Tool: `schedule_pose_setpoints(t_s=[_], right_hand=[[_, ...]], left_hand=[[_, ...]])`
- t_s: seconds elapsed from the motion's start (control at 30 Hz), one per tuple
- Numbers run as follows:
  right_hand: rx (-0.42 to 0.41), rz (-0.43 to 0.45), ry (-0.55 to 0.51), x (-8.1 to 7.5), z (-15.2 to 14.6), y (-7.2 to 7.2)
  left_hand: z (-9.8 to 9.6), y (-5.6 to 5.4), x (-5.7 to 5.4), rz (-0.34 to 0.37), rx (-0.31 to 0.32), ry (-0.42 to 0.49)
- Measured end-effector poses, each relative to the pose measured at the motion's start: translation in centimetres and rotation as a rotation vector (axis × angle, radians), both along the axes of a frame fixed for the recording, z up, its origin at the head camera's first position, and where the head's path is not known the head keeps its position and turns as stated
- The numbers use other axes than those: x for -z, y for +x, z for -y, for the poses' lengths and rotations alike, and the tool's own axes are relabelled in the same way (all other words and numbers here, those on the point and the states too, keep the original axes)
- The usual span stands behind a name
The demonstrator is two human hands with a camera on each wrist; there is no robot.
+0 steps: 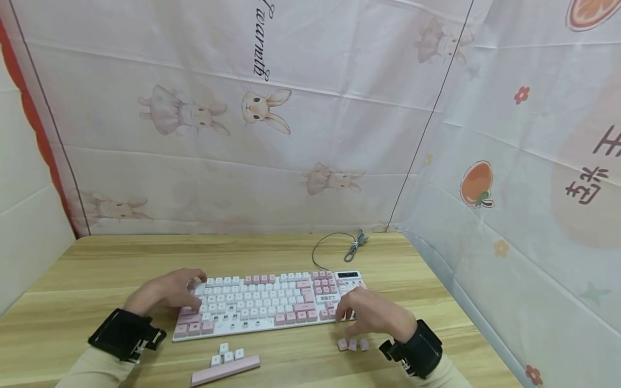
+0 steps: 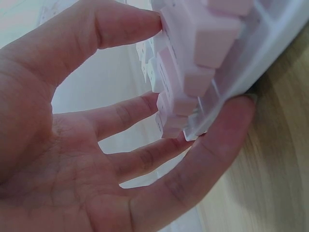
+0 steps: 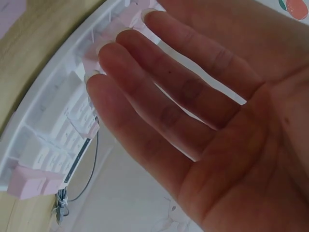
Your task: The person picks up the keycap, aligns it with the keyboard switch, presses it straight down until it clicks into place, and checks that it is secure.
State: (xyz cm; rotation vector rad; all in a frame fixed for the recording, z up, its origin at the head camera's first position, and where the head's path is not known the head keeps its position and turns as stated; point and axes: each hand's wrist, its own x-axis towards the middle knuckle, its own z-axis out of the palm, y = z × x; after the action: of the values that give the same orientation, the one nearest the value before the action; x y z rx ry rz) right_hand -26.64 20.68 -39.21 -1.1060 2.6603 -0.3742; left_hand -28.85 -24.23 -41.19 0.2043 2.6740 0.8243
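A white and pink keyboard lies on the wooden table, with bare switch spots showing in its lower rows. My left hand grips its left end; in the left wrist view the thumb touches the pink keys while another finger lies along the keyboard's edge. Over the front right part of the keyboard is my right hand, its fingertips on the keys. In the right wrist view these fingers are loosely extended, and nothing shows held in them. Several loose pink keycaps lie below this hand.
In front of the keyboard lie a long pink spacebar keycap and several white keycaps. A grey cable, bundled at its end, runs behind the keyboard. Printed cloth hangs along the table's back and right sides.
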Motion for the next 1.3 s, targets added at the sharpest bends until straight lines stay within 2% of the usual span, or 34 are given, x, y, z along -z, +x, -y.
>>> schedule_pose_setpoints(t_s=[0.4, 0.9, 1.3], right_hand=[[0.008, 0.088, 0.022, 1.1, 1.4, 0.3], [0.016, 0.076, 0.066, 1.7, 1.7, 0.3], [0.024, 0.101, 0.081, 2.0, 1.7, 0.3]], left_hand=[[0.0, -0.1, -0.3, -0.012, 0.014, -0.004], [0.0, -0.1, -0.4, 0.006, 0.006, 0.002], [-0.1, 0.1, -0.3, 0.013, -0.001, 0.001]])
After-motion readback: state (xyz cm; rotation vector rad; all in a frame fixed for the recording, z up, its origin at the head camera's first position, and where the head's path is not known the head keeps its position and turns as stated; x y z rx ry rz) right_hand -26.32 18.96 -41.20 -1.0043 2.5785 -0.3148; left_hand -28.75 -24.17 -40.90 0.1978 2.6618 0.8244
